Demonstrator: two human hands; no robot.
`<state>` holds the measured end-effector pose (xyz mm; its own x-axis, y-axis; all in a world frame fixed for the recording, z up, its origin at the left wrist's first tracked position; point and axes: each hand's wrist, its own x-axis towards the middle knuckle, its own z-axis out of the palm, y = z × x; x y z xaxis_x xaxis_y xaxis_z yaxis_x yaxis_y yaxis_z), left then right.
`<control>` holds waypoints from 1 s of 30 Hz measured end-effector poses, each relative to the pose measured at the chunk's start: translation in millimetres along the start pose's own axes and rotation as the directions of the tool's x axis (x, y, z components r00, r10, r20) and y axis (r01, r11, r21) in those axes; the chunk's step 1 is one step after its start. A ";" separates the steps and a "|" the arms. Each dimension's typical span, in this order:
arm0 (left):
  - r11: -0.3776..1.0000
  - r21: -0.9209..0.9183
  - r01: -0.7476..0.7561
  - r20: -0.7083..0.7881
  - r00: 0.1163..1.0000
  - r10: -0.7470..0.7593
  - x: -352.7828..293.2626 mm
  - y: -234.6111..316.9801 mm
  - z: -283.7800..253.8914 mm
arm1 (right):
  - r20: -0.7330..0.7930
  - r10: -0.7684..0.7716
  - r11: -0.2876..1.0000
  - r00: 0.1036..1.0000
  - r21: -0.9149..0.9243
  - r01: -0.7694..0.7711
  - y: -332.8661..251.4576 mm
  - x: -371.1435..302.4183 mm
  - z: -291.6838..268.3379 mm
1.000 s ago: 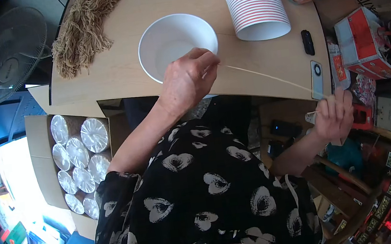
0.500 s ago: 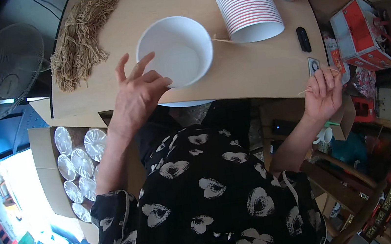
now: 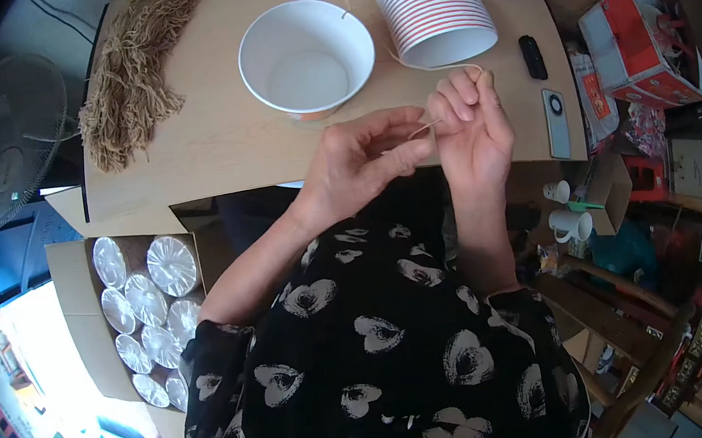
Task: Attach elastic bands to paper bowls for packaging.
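Observation:
A white paper bucket (image 3: 306, 79) stands upright on the table, its open top facing me. A bit of thin tan cord (image 3: 346, 12) shows inside its far right rim. More of this cord runs from beside the cup stack to my right hand (image 3: 473, 132), which pinches it between bent fingers and thumb. Its loose end sticks out toward my left hand (image 3: 370, 159). My left hand is close beside the right, in front of the bucket, with thumb and fingers apart around that end. I see no grip on it there.
A nested stack of white paper buckets (image 3: 430, 9) lies at the table's far right. Tan cords (image 3: 136, 70) lie bundled at the far left. A black object (image 3: 532, 58) and a phone (image 3: 557, 123) rest near the right edge. A carton of wrapped stacks (image 3: 78, 299) stands at lower left.
My left hand has let go of the bucket's rim and moved right to my other hand. My right hand has come left with the cord. The bucket sits slightly farther away.

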<state>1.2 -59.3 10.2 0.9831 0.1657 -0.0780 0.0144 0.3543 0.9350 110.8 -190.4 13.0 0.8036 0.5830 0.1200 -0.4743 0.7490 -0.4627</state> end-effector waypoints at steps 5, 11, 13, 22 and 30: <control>0.972 0.233 -0.034 0.030 0.999 0.028 -8.2 -2.0 -18.5 | -0.020 -0.075 0.924 0.997 -0.378 0.062 13.9 -8.9 -3.6; 0.728 0.632 -0.265 0.144 0.964 0.225 -24.1 3.3 -32.5 | 0.236 0.086 0.131 0.968 -0.966 0.224 7.6 -28.9 0.1; 0.720 0.632 -0.288 0.176 0.958 0.228 -24.0 12.4 -34.2 | 0.063 0.476 0.204 0.877 -0.978 -0.041 2.7 -28.0 6.9; 0.729 0.672 -0.133 0.112 0.991 0.078 -26.8 20.1 -60.3 | 0.010 0.508 0.163 0.861 -0.983 -0.085 0.6 -30.3 1.9; 0.118 0.944 -0.309 0.221 0.855 0.470 -16.0 45.8 -126.9 | 0.168 -0.011 -0.088 0.986 -0.982 0.167 -34.3 38.5 15.1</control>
<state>-37.1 71.1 10.4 0.8875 0.1048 0.4488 -0.1296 -0.8778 0.4613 152.6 -188.9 46.7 0.7366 0.6197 0.2710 0.5287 -0.2777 -0.8021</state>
